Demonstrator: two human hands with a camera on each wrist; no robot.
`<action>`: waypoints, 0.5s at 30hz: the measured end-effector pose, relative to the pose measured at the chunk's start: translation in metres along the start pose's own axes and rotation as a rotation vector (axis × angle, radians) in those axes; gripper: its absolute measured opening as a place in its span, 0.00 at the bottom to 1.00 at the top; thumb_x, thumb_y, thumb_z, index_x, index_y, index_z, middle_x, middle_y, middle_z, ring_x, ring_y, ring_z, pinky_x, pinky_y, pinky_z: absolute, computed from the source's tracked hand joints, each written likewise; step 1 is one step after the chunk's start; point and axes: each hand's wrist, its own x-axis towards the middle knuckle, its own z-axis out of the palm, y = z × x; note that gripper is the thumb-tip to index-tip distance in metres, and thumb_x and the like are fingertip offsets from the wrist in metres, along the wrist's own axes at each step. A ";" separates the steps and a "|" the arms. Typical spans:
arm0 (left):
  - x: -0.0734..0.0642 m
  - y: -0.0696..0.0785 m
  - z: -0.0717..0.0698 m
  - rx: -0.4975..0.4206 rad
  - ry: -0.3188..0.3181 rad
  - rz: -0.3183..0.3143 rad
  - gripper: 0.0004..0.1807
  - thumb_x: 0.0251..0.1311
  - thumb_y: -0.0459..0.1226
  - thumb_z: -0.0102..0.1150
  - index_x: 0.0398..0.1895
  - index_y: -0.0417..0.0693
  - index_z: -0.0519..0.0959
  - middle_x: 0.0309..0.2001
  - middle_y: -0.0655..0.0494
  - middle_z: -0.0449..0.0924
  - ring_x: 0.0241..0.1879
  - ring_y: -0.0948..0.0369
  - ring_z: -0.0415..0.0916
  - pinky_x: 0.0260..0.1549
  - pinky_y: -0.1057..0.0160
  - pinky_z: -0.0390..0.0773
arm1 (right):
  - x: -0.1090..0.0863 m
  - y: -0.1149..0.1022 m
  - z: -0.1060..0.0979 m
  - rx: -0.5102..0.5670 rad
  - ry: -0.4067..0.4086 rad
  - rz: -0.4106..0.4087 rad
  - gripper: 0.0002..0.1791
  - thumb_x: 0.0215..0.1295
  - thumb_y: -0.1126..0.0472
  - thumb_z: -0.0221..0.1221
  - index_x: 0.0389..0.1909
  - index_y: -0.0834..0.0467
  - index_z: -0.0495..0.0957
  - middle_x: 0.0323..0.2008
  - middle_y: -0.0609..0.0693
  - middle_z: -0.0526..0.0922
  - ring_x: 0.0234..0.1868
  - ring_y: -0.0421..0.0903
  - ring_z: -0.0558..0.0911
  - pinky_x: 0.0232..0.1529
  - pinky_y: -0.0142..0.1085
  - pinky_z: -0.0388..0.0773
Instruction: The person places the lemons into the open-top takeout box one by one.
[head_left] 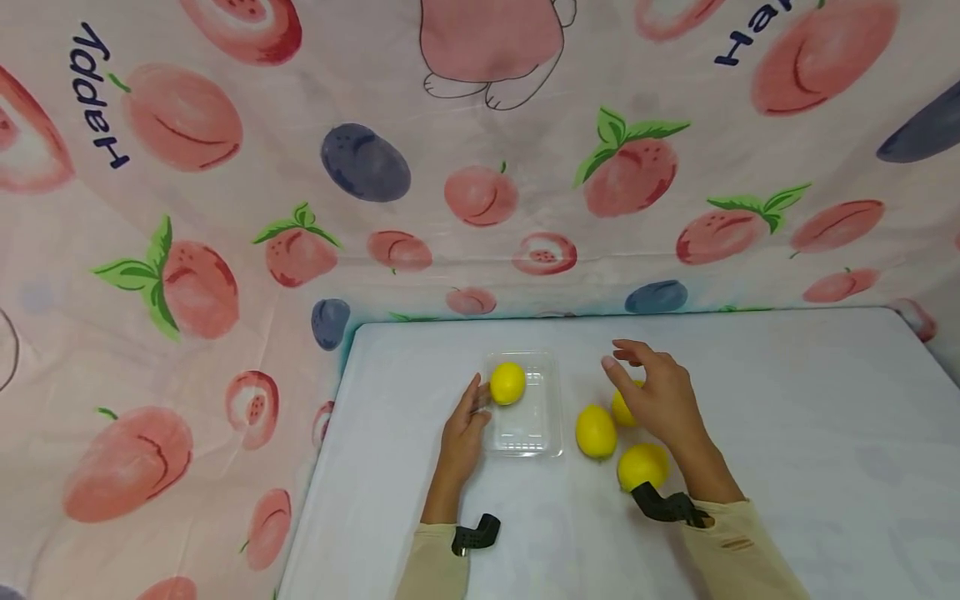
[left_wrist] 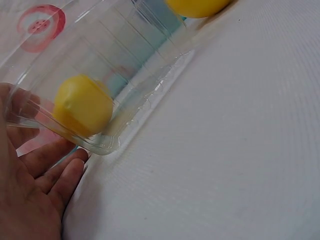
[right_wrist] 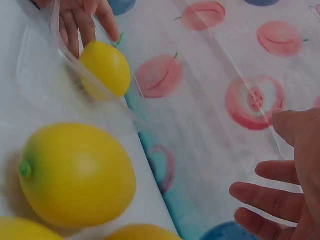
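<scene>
A clear plastic container [head_left: 536, 421] lies on the white table with one yellow lemon [head_left: 507, 383] inside, near its far left corner. At the container's left side, my left hand [head_left: 462, 437] holds the wall and rim; in the left wrist view its fingers [left_wrist: 65, 182] lie against the outside by the lemon [left_wrist: 84, 106]. My right hand [head_left: 663, 396] hovers over the loose lemons with thumb and fingers apart and nothing between them. One lemon [head_left: 624, 408] is partly hidden under it. Another lemon [head_left: 596, 432] sits nearer the container, and a third lemon [head_left: 643, 467] lies nearest me.
The white table [head_left: 825, 433] extends to the right and toward me. A fruit-printed cloth [head_left: 420, 167] hangs behind the table and down its left side. Each wrist bears a black strap mount [head_left: 476, 535] over a beige sleeve [head_left: 435, 567].
</scene>
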 end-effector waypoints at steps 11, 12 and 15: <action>-0.002 -0.002 -0.003 0.016 -0.001 0.012 0.34 0.72 0.36 0.45 0.80 0.63 0.58 0.72 0.60 0.71 0.70 0.53 0.70 0.71 0.42 0.66 | -0.015 0.023 -0.013 -0.021 0.006 0.091 0.33 0.77 0.39 0.50 0.69 0.59 0.72 0.59 0.62 0.83 0.56 0.63 0.77 0.54 0.62 0.74; -0.003 -0.002 -0.003 0.015 -0.003 0.010 0.34 0.72 0.36 0.45 0.80 0.63 0.58 0.72 0.60 0.71 0.70 0.53 0.70 0.71 0.42 0.66 | -0.017 0.025 -0.013 -0.020 -0.003 0.105 0.33 0.77 0.39 0.49 0.69 0.59 0.71 0.60 0.62 0.82 0.57 0.64 0.77 0.54 0.62 0.74; -0.003 -0.001 -0.004 0.011 -0.009 0.003 0.34 0.72 0.36 0.45 0.80 0.64 0.58 0.72 0.60 0.71 0.70 0.54 0.70 0.71 0.43 0.67 | -0.021 0.030 -0.014 -0.019 -0.032 0.143 0.35 0.77 0.38 0.48 0.71 0.59 0.69 0.61 0.63 0.81 0.58 0.64 0.77 0.55 0.62 0.74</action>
